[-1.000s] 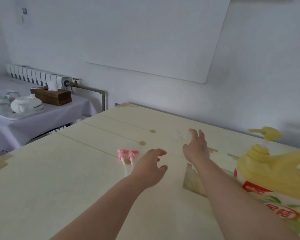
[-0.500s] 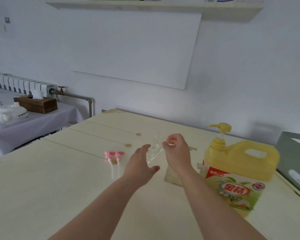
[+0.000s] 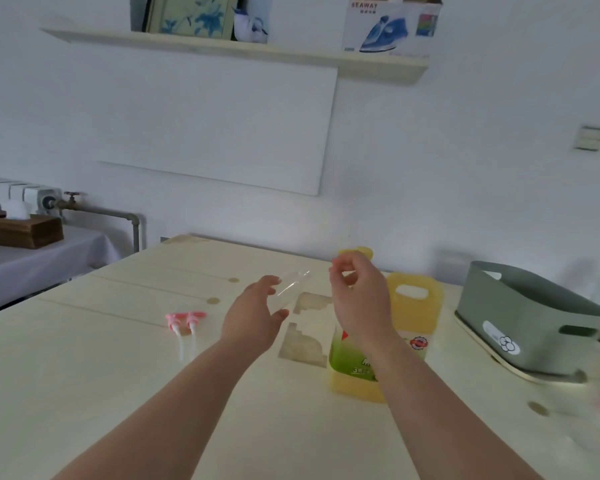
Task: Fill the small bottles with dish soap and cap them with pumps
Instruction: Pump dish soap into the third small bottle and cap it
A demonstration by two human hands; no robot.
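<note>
While the left hand (image 3: 253, 313) gripped a tilted clear bottle (image 3: 290, 289) above the table (image 3: 118, 358), the right hand (image 3: 359, 299) curled beside it, whether pinching anything unclear. Pink pumps (image 3: 186, 322) lay left; the yellow soap jug (image 3: 414, 317) stood right.

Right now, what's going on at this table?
The left hand holds a small clear bottle, tilted, above the table. The bottle looks empty. The right hand hovers beside it with fingers curled; whether it pinches anything is unclear. The yellow soap jug stands behind that hand, and two pink pumps lie on the table to the left, untouched.
</note>
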